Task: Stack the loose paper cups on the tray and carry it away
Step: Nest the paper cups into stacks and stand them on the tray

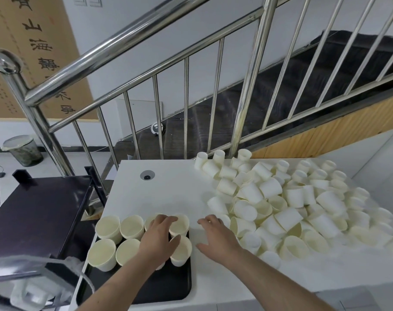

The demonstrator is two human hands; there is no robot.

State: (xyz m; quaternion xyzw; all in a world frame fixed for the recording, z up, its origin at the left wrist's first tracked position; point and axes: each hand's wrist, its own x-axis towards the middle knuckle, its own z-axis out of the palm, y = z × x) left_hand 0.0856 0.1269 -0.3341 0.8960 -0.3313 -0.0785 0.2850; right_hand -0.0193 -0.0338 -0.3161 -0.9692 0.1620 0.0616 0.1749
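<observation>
Head view: a person stood at a white counter (159, 189), both bare hands reaching forward over it.
Tray: a black tray (168, 286) lay nearest, under the left forearm, its bare near part showing below the fingers.
Left hand: the left hand (157, 237) rested on the upright cups (119, 240) standing in two rows on the tray; its fingers were spread and loosely curved over the rims of the cups at the right end of the rows. Whether it gripped one could not be told.
Right hand: the right hand (213, 236) lay just beside the tray, fingers relaxed and spread, holding nothing, fingertips touching or nearly touching the nearest cups of the heap.
Loose cups: a large heap of loose paper cups (281, 205) sprawled beyond and to the right of the right fingers, most tipped on their sides.
Handling: the cups looked light, thin-walled and easy to crush or tip; a soft pinch at the rim or a loose wrap round the wall seemed safest. The loaded tray probably wanted both hands at opposite edges, kept level.
Beyond: a steel stair railing (146, 52) rose behind the counter.
</observation>
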